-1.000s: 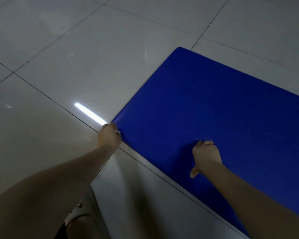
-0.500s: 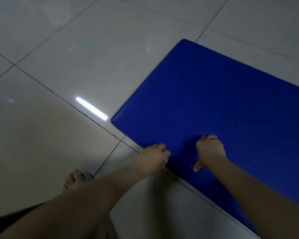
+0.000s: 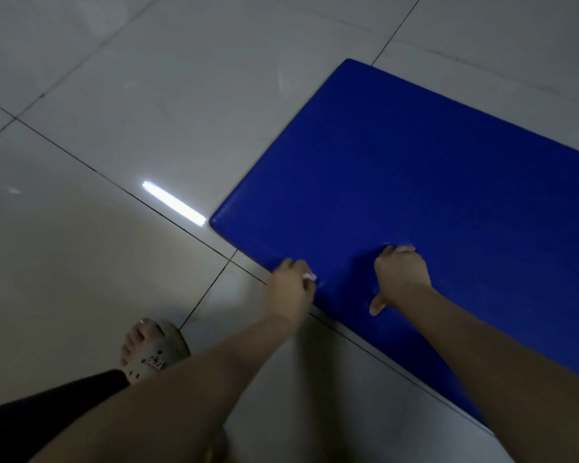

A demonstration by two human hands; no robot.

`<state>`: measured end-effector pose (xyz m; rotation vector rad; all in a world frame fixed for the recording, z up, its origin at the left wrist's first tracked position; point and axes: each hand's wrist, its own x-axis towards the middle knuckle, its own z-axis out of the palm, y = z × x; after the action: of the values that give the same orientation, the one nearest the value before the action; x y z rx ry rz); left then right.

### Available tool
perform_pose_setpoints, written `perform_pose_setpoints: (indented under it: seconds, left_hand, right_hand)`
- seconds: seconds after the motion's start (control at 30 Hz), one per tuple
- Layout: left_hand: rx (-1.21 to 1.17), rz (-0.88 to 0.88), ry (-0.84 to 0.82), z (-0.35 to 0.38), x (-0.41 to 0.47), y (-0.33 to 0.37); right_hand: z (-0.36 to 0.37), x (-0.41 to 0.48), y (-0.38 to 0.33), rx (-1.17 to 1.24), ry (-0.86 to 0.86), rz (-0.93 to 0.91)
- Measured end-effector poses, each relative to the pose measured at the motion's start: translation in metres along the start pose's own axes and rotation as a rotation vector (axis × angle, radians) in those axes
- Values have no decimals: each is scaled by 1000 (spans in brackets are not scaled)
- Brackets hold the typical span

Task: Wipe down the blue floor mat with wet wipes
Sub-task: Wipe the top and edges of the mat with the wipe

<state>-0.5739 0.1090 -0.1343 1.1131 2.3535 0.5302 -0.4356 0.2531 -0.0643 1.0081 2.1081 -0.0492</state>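
The blue floor mat point(image 3: 432, 182) lies flat on the tiled floor, its near-left corner towards me. My left hand point(image 3: 293, 285) is at the mat's near edge and pinches a small white wet wipe point(image 3: 310, 276) against that edge. My right hand point(image 3: 402, 274) presses down on the mat a little to the right, thumb splayed back towards me. A faint pale sliver shows at its fingertips; I cannot tell what it is.
Grey glossy floor tiles point(image 3: 131, 95) with dark grout lines surround the mat. A bright light reflection point(image 3: 174, 203) sits just left of the mat's corner. My left foot in a beige sandal point(image 3: 154, 349) stands on the floor at lower left.
My left hand slid with the wipe from the mat's near-left corner along the near edge towards my right hand. The right hand stayed in place. My sandalled foot came into view.
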Motion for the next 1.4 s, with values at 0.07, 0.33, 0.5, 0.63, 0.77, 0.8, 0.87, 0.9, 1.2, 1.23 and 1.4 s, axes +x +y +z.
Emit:
perform_pose_setpoints:
  seconds: [0.07,0.33,0.5,0.63,0.77,0.8,0.87,0.9,1.2,1.23,1.4]
  left_hand:
    - [33,140,-91,19,-24,22]
    - [333,510,-341,-11,-7,2]
    - [280,123,-18,-43,25,-41]
    - [15,-184,114,-20,11,-21]
    - [-79,-114,-38,24,-31,25]
    - [-99,-76,-90,36,-44,35]
    - [-115,-33,-115,52,-63,50]
    - [-140,-35,-98,56,-66,52]
    - [-1021,-944,65,54,-57,76]
    - [-1108,-984,26,50,-55,79]
    - [-1172,-916,-63,33,-47,88]
  right_hand:
    - [1,0,1,2,-1,9]
    - [9,4,3,39,10,11]
    - [15,6,3,44,37,14]
    - [19,7,4,61,46,18]
    - [29,5,8,131,58,18]
    - [34,4,9,157,74,12]
    - [47,-4,13,232,112,-6]
    - [55,-10,15,276,128,-6]
    - [119,-76,25,317,-202,311]
    - [123,-83,26,299,-203,320]
    - [131,-95,33,227,-45,319]
